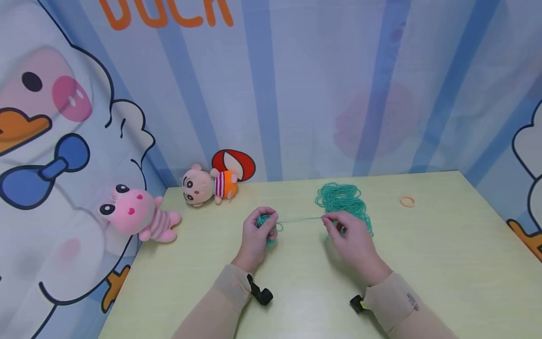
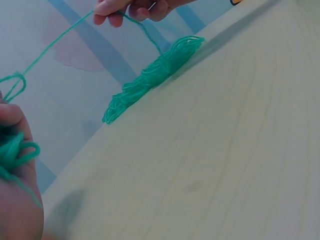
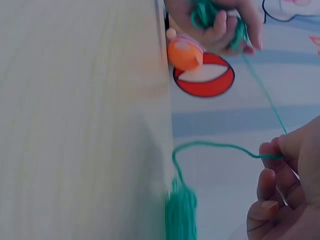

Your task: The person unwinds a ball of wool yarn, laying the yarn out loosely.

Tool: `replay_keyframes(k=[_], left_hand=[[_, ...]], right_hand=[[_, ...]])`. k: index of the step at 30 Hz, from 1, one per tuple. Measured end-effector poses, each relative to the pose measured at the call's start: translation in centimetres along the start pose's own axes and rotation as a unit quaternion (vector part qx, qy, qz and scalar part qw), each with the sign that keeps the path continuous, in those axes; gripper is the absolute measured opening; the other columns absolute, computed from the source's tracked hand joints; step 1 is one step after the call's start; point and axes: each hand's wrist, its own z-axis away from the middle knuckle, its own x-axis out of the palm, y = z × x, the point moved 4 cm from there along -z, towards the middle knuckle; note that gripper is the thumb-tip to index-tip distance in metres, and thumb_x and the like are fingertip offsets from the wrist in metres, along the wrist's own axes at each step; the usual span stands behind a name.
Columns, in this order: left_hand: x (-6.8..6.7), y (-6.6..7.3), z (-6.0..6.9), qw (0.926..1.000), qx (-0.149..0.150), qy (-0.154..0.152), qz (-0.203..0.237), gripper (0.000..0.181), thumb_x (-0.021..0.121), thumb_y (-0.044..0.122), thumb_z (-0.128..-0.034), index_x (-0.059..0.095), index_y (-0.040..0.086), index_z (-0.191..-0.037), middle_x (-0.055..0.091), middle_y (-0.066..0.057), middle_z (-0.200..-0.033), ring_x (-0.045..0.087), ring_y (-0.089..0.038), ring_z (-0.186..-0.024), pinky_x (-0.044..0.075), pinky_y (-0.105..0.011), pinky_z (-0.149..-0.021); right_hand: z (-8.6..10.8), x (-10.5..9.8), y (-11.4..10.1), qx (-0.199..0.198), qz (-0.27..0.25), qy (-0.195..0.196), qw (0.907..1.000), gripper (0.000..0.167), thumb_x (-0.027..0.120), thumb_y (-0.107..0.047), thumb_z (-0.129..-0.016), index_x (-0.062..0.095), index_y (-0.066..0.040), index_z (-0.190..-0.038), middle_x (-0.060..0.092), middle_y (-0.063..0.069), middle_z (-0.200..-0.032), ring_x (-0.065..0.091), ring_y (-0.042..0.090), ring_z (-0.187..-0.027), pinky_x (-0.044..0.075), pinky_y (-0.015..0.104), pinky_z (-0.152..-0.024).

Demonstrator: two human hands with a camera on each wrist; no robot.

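In the head view my left hand (image 1: 258,235) grips a small bundle of green yarn (image 1: 263,220), its fingers curled round it and loops poking out. My right hand (image 1: 351,238) pinches a single strand of that yarn between thumb and fingertips. Between the two hands the strand (image 1: 298,219) runs nearly straight. A loose pile of green yarn (image 1: 340,197) lies on the table just behind my right hand, which hides part of it. From the pinching fingers (image 3: 272,147) the strand droops in a curve to the pile (image 3: 181,212), as the right wrist view shows.
A pink plush toy (image 1: 137,214) lies at the table's left edge. Near the back edge lies another plush toy (image 1: 209,185) in a striped top and orange bottoms. A small orange ring (image 1: 407,201) lies right of the pile on the pale table (image 1: 457,245). A printed curtain (image 1: 313,84) hangs behind.
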Motion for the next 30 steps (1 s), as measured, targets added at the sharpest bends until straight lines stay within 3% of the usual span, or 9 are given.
replay_keyframes(k=[7,11,16,20,24,30], left_hand=[[-0.1,0.2,0.0,0.9999,-0.004,0.01,-0.011,0.012,0.069,0.011,-0.1071,0.064,0.007,-0.118,0.057,0.002,-0.085,0.049,-0.013,-0.064,0.046,-0.02,-0.057],[-0.1,0.2,0.0,0.9999,0.002,0.013,-0.004,0.012,0.069,0.009,-0.1066,0.064,0.006,-0.117,0.057,0.002,-0.086,0.047,-0.013,-0.063,0.044,-0.021,-0.055],[-0.3,0.1,0.0,0.9996,0.01,0.028,-0.001,0.008,0.07,0.009,-0.1066,0.065,0.009,-0.112,0.058,0.002,-0.088,0.047,-0.012,-0.062,0.043,-0.02,-0.055],[-0.4,0.0,-0.1,0.9992,0.011,0.038,-0.006,0.007,0.07,0.01,-0.1066,0.065,0.01,-0.11,0.058,0.002,-0.089,0.046,-0.012,-0.061,0.043,-0.019,-0.055],[-0.3,0.0,-0.2,0.9991,0.008,0.039,-0.011,0.007,0.071,0.009,-0.1062,0.065,0.011,-0.109,0.059,0.001,-0.091,0.046,-0.011,-0.06,0.043,-0.019,-0.055],[-0.3,-0.1,-0.3,0.999,0.003,0.04,-0.02,0.008,0.072,0.01,-0.106,0.065,0.012,-0.11,0.058,0.002,-0.088,0.047,-0.013,-0.06,0.044,-0.02,-0.055]], right_hand=[[0.9,-3.7,3.6,0.016,0.029,0.039,0.9987,0.018,0.072,-0.016,-0.107,0.081,-0.005,-0.119,0.078,0.006,-0.098,0.057,0.006,-0.076,0.05,0.023,-0.065],[1.4,-5.4,5.3,0.05,0.041,0.044,0.9969,0.021,0.071,-0.018,-0.108,0.081,-0.005,-0.121,0.08,0.011,-0.106,0.058,0.006,-0.077,0.049,0.022,-0.064],[1.7,-6.6,7.4,0.126,0.078,0.005,0.9889,0.03,0.066,-0.028,-0.111,0.079,-0.005,-0.126,0.078,0.016,-0.116,0.062,0.017,-0.083,0.05,0.028,-0.068],[2.0,-6.7,8.8,0.18,0.11,-0.042,0.9766,0.035,0.063,-0.029,-0.11,0.079,-0.002,-0.126,0.078,0.022,-0.122,0.072,0.033,-0.095,0.059,0.047,-0.082],[2.1,-6.5,9.5,0.195,0.124,-0.075,0.9701,0.034,0.065,-0.026,-0.108,0.079,0.0,-0.125,0.077,0.026,-0.125,0.073,0.044,-0.111,0.058,0.062,-0.095],[1.8,-6.4,9.7,0.196,0.117,-0.067,0.9712,0.041,0.06,-0.03,-0.109,0.07,0.0,-0.135,0.077,0.019,-0.115,0.072,0.034,-0.099,0.056,0.046,-0.082]])
